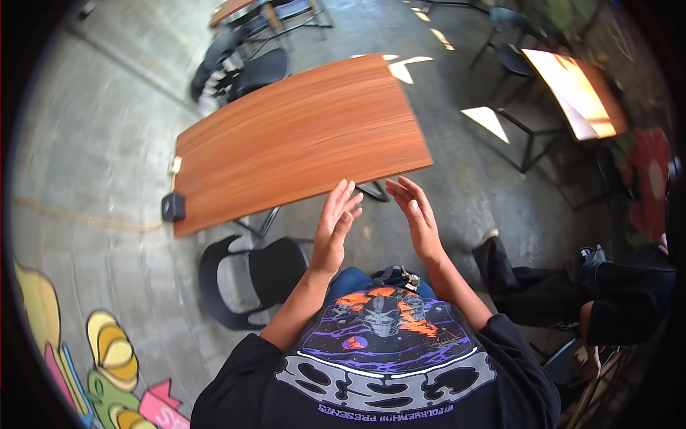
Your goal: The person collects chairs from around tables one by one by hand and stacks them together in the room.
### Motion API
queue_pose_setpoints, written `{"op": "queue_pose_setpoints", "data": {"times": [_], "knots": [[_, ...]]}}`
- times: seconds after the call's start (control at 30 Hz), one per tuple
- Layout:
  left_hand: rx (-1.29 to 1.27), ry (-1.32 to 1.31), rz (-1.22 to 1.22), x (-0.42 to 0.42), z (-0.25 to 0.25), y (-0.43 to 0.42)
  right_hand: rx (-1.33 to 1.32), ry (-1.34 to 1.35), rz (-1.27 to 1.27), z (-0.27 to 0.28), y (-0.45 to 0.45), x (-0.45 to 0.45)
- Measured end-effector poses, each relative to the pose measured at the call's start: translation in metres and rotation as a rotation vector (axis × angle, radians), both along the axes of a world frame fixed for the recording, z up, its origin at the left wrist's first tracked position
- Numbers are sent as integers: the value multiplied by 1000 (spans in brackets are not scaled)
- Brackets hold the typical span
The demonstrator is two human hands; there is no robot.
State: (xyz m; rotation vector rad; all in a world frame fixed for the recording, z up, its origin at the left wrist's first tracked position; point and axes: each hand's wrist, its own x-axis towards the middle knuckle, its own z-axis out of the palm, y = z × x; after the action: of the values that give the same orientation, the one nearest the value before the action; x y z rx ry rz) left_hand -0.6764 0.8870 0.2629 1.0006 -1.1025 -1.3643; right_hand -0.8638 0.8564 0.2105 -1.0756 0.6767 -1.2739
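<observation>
My left hand (334, 223) is raised in front of me with nothing in it, its fingers stretched out and its palm turned inward. Facing it across a gap, my right hand (416, 218) is also bare, with fingers extended. Both sets of fingertips appear close to the near edge of a brown wooden table (300, 136); whether they touch it I cannot tell. Below my hands are my black printed T-shirt (386, 339) and some keys or clips (409, 277) at my waist.
A black chair (275, 275) stands at the table's near left, another chair (263, 71) behind it. A small black box (172, 207) sits at the table's left edge. To my right sits a person in dark clothes (543, 289). A sunlit table (575, 93) stands farther right.
</observation>
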Motion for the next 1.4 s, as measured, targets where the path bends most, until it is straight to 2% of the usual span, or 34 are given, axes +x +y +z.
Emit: {"op": "queue_pose_setpoints", "data": {"times": [0.17,0.43,0.57,0.7,0.83,1.0,1.07,1.1,1.33,1.4], "knots": [[-43,47,-265,-79,3,-53,41,69,-235,-4,-3,-84],[45,128,-487,-210,-31,-151,145,54,-502,-22,-12,-190],[89,208,-701,-294,-39,-227,173,64,-680,-25,-55,-253],[-24,185,-871,-353,-20,-290,135,63,-817,-4,-94,-303],[-5,93,-1019,-428,-10,-335,96,16,-963,-5,-128,-354],[-15,65,-1166,-520,-4,-353,97,-7,-1081,-10,-135,-401],[71,121,-1222,-563,-10,-347,100,-2,-1108,-15,-127,-437],[18,84,-1227,-585,-12,-342,112,-18,-1151,-16,-123,-459],[95,22,-1234,-745,-23,-315,45,-90,-1263,-39,-115,-634],[66,-4,-1233,-798,-7,-319,38,-46,-1237,-21,-114,-695]]}}
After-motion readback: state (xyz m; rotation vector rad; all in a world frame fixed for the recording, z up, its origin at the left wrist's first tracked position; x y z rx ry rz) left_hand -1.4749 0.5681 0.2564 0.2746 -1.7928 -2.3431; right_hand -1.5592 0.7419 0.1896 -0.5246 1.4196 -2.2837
